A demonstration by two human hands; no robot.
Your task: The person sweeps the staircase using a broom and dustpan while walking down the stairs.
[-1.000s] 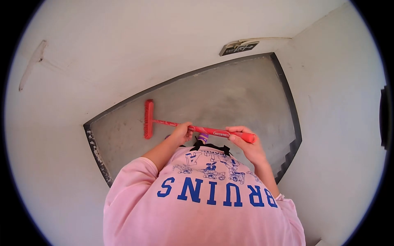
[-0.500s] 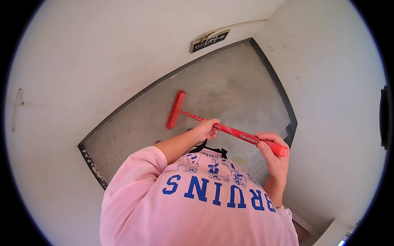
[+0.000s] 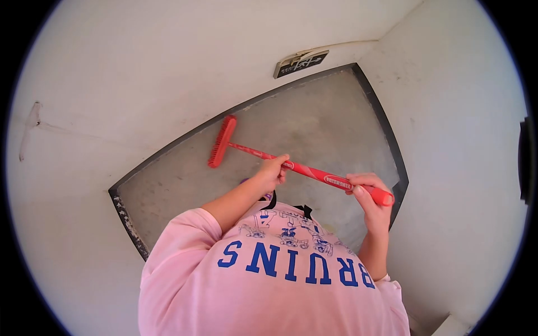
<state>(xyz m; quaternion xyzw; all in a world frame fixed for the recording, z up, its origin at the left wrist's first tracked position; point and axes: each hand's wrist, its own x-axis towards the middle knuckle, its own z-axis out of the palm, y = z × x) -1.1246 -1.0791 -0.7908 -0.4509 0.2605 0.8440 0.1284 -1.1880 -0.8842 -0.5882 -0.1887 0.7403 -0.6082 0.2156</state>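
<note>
A red push broom (image 3: 311,172) slants across the view, its long handle running from lower right to upper left. My left hand (image 3: 272,171) is wrapped round the middle of the handle. Close to the handle's end cap, my right hand (image 3: 370,197) grips it with thumb and fingers. The bristled broom head (image 3: 223,141) is at the grey floor (image 3: 302,120), near the dark baseboard on the left side. Its bristles face left; whether they all touch the floor I cannot tell.
White walls rise on both sides above a dark baseboard (image 3: 162,154). A dark exit sign (image 3: 302,63) with a cable hangs low on the far wall. Part of a purple shoe (image 3: 267,196) shows below my left forearm. A black object (image 3: 525,161) is at the right edge.
The broom head has moved left and slightly up, closer to the baseboard. My left hand has shifted a little left with the handle, both hands keeping their hold. The view has tilted slightly.
</note>
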